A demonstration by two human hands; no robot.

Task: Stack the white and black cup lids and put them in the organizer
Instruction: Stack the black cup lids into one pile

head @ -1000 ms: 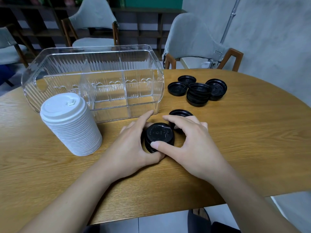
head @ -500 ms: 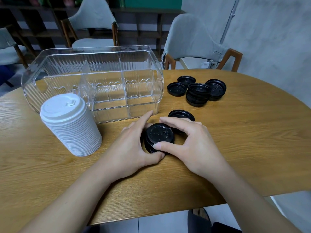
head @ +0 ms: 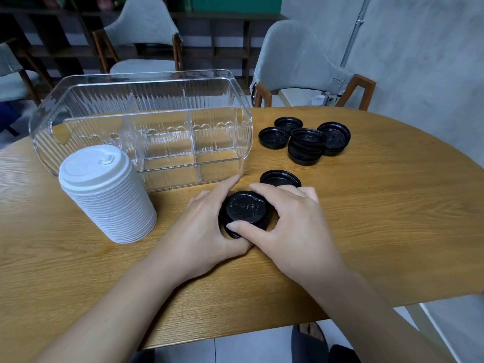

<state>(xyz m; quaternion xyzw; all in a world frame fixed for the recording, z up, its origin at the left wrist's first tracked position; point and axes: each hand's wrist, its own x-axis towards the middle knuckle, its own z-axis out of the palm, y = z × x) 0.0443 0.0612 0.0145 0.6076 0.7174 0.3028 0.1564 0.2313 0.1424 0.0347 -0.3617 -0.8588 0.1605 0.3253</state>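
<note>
A short stack of black lids (head: 245,212) sits on the wooden table (head: 366,218) in front of me. My left hand (head: 201,229) cups its left side and my right hand (head: 288,224) wraps its right side, thumb and fingers curled round the rim. One loose black lid (head: 279,178) lies upside down just behind my right hand. More black lids (head: 305,140), some stacked, lie further back on the right. A tall stack of white lids (head: 104,192) stands at the left. Behind it is the clear ribbed organizer (head: 141,127), with dividers and nothing inside.
Grey chairs with wooden frames (head: 301,66) stand behind the table, one right behind the organizer (head: 142,38). The table's near edge curves close to my body, and a grey wall is at the right.
Both hands stay round the black stack. My right hand has shifted slightly, its fingers reaching further over the stack's far rim.
</note>
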